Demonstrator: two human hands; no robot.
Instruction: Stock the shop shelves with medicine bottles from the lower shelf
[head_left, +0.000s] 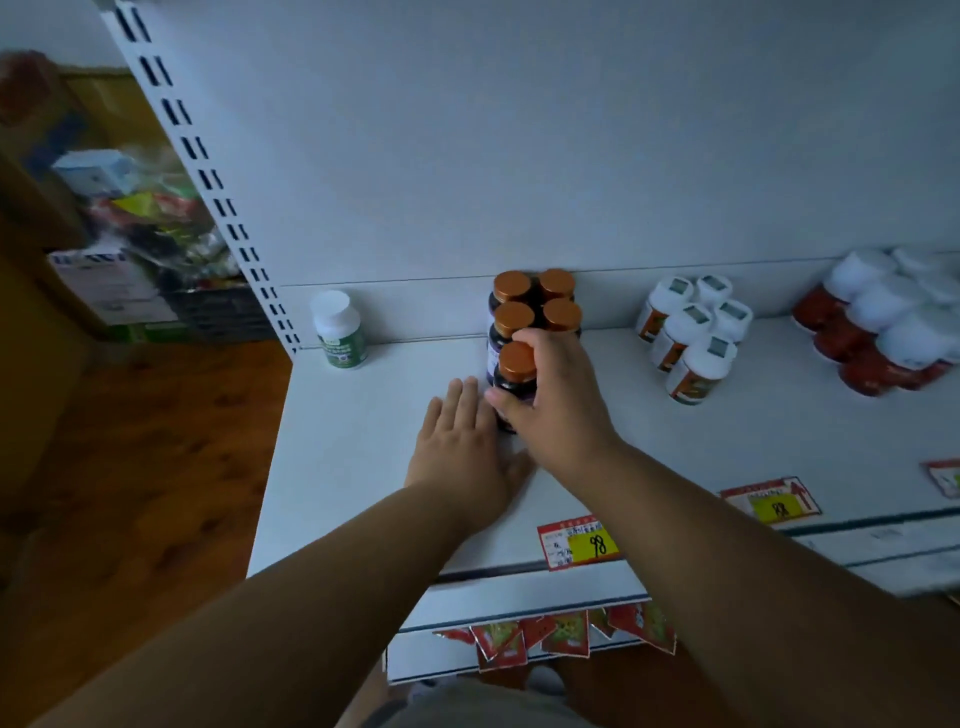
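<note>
Several dark medicine bottles with copper caps stand in a cluster at the back of the white shelf. My right hand grips the front copper-capped bottle, fingers curled over its cap and side. It stands on the shelf in line with the cluster. My left hand lies flat on the shelf, its straight fingers touching the left side of that bottle. The bottle's lower part is hidden behind my hands.
A lone green-labelled white bottle stands at the back left. White-capped orange-labelled bottles and red bottles are grouped to the right. Price tags sit on the shelf's front edge. Wooden floor and cluttered boxes lie to the left.
</note>
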